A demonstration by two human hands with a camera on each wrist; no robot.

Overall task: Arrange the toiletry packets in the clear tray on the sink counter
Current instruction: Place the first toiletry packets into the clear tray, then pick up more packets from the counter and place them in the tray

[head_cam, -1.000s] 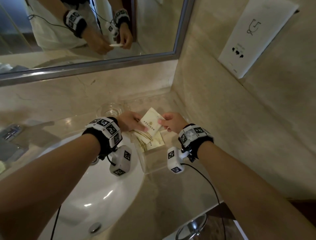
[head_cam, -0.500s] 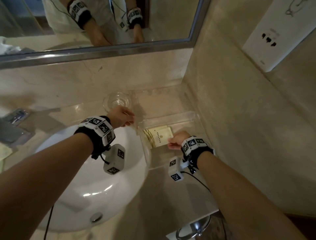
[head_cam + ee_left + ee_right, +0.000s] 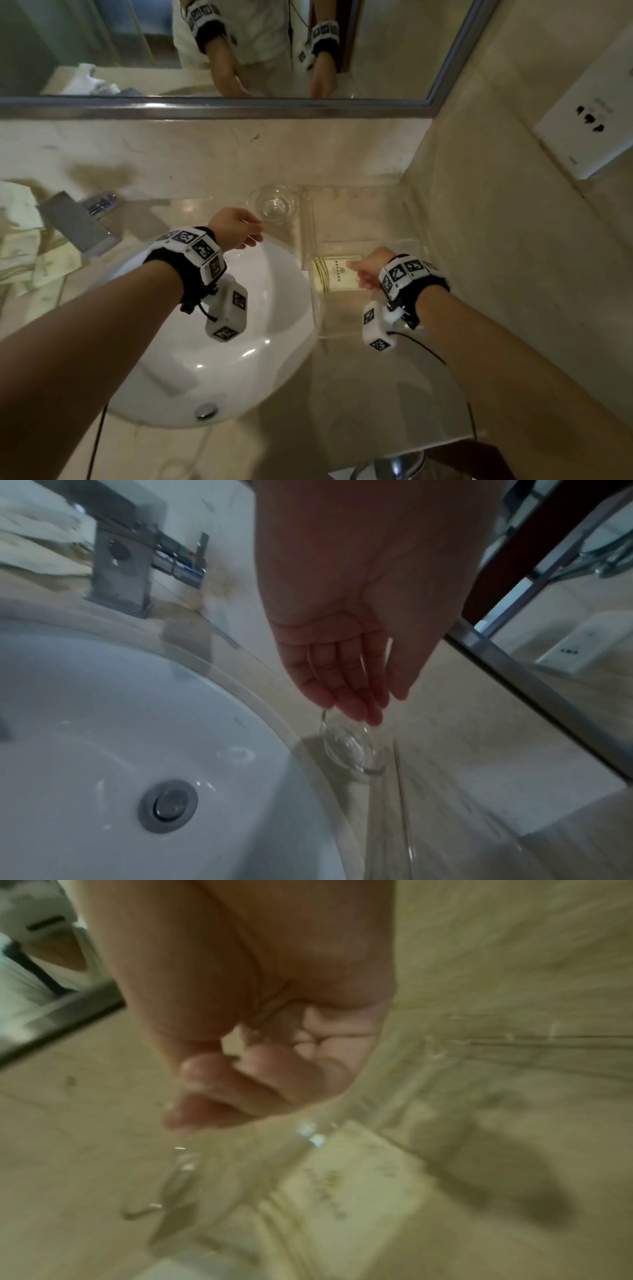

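Note:
The clear tray (image 3: 359, 219) stands in the counter corner, right of the basin. Cream packets (image 3: 334, 274) with gold stripes lie flat inside it, blurred in the right wrist view (image 3: 342, 1191). My right hand (image 3: 356, 270) hovers over their right edge; in its wrist view the right hand (image 3: 212, 1091) has curled fingers with nothing between them. My left hand (image 3: 255, 233) hangs over the basin's far rim, left of the tray. There the left hand (image 3: 359, 710) has straight fingers and holds nothing.
A small glass bowl (image 3: 274, 205) sits just left of the tray's back corner. The white basin (image 3: 205, 359) fills the middle, with a chrome faucet (image 3: 78, 222) at its left. More cream packets (image 3: 20, 250) lie at the far left. Walls close off the back and right.
My right hand lowered the packet onto the stack in the tray and let it go. My left hand let go of it and drew back to the left, over the basin rim.

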